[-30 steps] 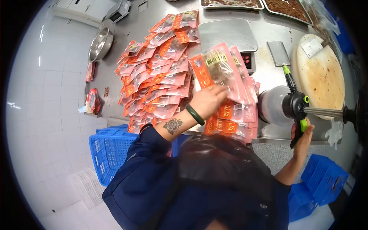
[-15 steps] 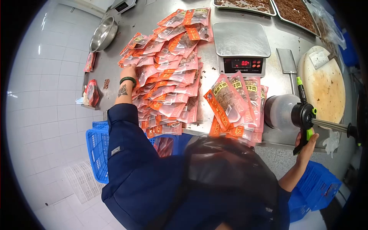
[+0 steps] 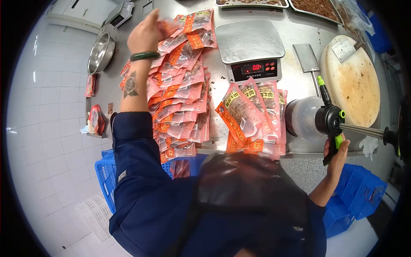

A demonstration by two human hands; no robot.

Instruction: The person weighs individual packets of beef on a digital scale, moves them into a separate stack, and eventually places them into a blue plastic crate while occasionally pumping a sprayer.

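Observation:
My left hand (image 3: 144, 35) is raised over the far left of a spread of red-and-clear meat pouches (image 3: 184, 92), which overlap in rows. A motion-blurred red pouch (image 3: 168, 28) shows at its fingers, and the hand is closed on it. My right hand (image 3: 337, 155) is wrapped round the black and green handle of a pump spray bottle (image 3: 306, 120), whose clear body rests at the table's front edge. Between the hands, several more filled pouches (image 3: 242, 112) lie fanned out just in front of the digital scale (image 3: 249, 45), which reads 0.0.
A steel bowl (image 3: 101, 53) stands at the left edge. To the right are a flat metal scoop (image 3: 306, 58) and a round cutting board (image 3: 351, 85) with a scraper on it. Trays of brown meat (image 3: 319, 9) line the back. Blue crates (image 3: 361, 190) sit below the table.
My left hand has moved from the pouches' left side up and away over their far end, with a pouch at its fingers. My right hand keeps its grip on the sprayer. The view has shifted slightly.

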